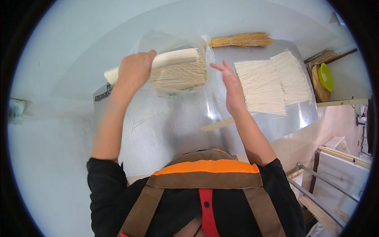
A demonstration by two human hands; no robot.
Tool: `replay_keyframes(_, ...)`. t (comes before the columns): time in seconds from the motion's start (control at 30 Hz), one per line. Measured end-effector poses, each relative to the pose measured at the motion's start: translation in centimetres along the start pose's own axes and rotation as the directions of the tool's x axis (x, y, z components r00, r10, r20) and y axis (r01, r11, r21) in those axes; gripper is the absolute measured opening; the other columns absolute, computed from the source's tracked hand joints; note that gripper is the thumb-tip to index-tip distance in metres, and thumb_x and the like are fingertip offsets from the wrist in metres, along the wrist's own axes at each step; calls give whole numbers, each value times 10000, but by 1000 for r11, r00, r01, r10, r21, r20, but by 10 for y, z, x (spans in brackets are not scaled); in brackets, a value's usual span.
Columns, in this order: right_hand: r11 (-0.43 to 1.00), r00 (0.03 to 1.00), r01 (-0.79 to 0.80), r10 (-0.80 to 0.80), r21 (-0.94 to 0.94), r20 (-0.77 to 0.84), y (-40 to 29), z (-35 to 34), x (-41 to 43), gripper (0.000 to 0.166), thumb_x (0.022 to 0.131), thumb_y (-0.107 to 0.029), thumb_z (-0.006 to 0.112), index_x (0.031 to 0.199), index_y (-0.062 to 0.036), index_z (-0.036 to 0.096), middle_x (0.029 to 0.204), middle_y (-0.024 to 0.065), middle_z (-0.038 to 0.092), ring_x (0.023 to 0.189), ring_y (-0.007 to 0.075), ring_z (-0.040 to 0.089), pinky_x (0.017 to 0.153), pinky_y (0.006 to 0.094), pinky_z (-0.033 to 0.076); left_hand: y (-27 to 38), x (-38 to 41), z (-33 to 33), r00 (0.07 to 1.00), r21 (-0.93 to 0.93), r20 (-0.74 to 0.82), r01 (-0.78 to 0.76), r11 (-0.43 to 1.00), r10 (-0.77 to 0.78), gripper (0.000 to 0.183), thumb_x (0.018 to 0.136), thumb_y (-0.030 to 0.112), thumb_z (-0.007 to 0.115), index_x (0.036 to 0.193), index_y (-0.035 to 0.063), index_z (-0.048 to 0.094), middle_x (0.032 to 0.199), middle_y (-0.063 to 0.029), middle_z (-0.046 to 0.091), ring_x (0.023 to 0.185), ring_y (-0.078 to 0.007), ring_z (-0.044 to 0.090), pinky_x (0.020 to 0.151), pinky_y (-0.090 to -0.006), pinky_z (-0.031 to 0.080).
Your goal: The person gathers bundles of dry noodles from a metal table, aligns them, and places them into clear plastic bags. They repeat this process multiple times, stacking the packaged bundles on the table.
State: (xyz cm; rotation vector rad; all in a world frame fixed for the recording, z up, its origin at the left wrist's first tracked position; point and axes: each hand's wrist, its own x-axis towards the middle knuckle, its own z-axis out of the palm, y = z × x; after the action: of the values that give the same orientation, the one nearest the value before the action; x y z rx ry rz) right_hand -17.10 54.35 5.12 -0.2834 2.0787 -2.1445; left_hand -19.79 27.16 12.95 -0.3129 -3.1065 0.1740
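Observation:
My left hand (134,69) is closed around a thick bundle of dried noodles (177,57), which lies sideways over the opening of a clear plastic bag (209,56). Inside the bag more dried noodles (177,77) are packed lengthwise, some lying askew. To the right of the bag, my right hand (232,86) holds nothing, its fingers apart. Just beyond it, two overlapping spreads of dried noodles (263,86) lie on the metal table (165,142). A thin strip of noodles (217,124) lies below my right hand, partly hidden by my forearm.
A straw whisk broom (242,40) lies behind the bag. At the table's left edge is a dark-handled knife (101,96). Some loose noodle strands (142,122) lie on the near left. A green plastic basin (326,77) and a round wooden board (319,86) stand beyond the right edge.

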Motion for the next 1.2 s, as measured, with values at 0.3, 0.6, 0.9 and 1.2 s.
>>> replay_keyframes(0.3, 954, 999, -37, 27, -297, -36, 16, 16, 20, 618, 909, -374, 614, 1387, -28, 431, 1460, 203, 362, 1390, 319, 285, 1115, 380, 256, 6, 95, 108, 971, 144, 196, -165, 976, 136, 192, 821, 102, 605, 1013, 112, 622, 926, -85, 693, 880, -272, 677, 700, -378, 528)
replay_keyframes(0.6, 985, 991, -119, 111, -127, -72, 15, 1, 20, 580, 929, -361, 583, 1403, -62, 431, 1486, 167, 332, 1375, 279, 319, 1088, 346, 296, -29, 66, 121, 815, 275, 573, -92, 957, -86, 1313, 456, 402, 916, 1509, 236, 150, 1573, -62, 143, 1448, -299, 112, 1058, -695, 185)
replay_keyframes(0.9, 987, 999, -14, 8, -159, -39, 8, -6, 17, 483, 920, -277, 617, 1344, -74, 505, 1444, 113, 407, 1151, 195, 494, 984, 313, 393, -26, -15, 36, 998, -208, 61, 14, 978, -1, 484, 791, 207, 716, 1238, 129, 548, 1147, -97, 575, 1060, -279, 553, 865, -410, 455)
replay_keyframes(1.2, 979, 889, -200, 171, -25, -425, 77, -122, -98, 132, 893, -155, 634, 944, -35, 659, 855, 6, 649, 798, 85, 580, 729, 234, 449, 74, -180, 92, 999, -625, 16, -14, 781, 31, 244, 839, 171, 660, 1069, 89, 653, 875, -74, 600, 855, -264, 586, 716, -373, 481)
